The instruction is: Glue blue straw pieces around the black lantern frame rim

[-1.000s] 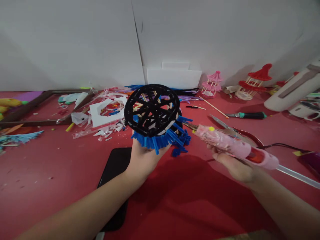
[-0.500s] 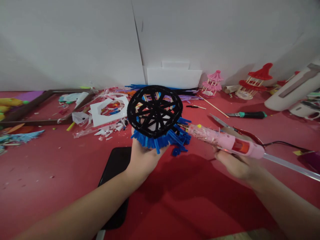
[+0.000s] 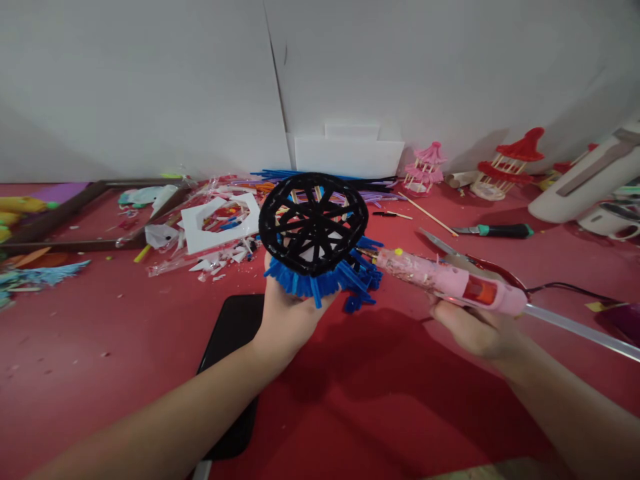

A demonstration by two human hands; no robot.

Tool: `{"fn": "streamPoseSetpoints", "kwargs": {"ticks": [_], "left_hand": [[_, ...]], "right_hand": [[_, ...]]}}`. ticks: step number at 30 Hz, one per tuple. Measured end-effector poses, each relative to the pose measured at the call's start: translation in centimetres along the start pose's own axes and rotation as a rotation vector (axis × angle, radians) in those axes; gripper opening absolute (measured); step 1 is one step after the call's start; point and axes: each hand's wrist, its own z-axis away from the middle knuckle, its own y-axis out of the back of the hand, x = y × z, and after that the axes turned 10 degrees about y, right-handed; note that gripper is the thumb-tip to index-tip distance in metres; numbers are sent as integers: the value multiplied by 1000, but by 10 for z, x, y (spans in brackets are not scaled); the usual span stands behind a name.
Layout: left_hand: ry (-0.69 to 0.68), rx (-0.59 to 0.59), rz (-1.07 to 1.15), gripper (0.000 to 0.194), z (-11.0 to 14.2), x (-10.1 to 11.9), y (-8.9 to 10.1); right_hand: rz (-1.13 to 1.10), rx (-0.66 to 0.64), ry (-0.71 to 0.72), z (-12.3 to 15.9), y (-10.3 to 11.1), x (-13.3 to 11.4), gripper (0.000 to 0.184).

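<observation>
My left hand (image 3: 293, 320) grips a pipe-cleaner craft from below, its fingers mostly hidden. The craft has a black spoked wheel (image 3: 315, 225) facing up at me and a blue pipe-cleaner fringe (image 3: 305, 283) hanging beneath. Thin wooden sticks show between the spokes. In my right hand (image 3: 467, 327) is a pink glue gun (image 3: 435, 277), with a clear glue stick (image 3: 575, 328) out of its back end. The gun's nozzle is right at the wheel's right edge, beside the blue pieces; whether it touches cannot be made out.
A black phone (image 3: 230, 373) lies under my left forearm. Scissors (image 3: 445, 247), a utility knife (image 3: 505, 231) and a wooden stick (image 3: 430, 213) lie to the right. Behind stand pink (image 3: 425, 167) and red (image 3: 510, 163) pagoda-like crafts. Scraps surround a white cut-out board (image 3: 195, 223).
The black wheel has shifted slightly right and down, tilting a little. The glue gun stays almost where it was, its nozzle still at the wheel's right edge.
</observation>
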Motion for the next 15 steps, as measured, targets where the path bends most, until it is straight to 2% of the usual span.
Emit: {"fn": "streamPoseSetpoints", "kwargs": {"ticks": [6, 10, 15], "left_hand": [[21, 23, 29, 35, 0, 0, 0], [38, 28, 44, 36, 1, 3, -3], [22, 20, 54, 28, 2, 5, -4]], "right_hand": [[42, -72, -63, -1, 2, 1, 15], [58, -61, -93, -1, 3, -2, 13], [93, -47, -72, 1, -1, 0, 9]]}}
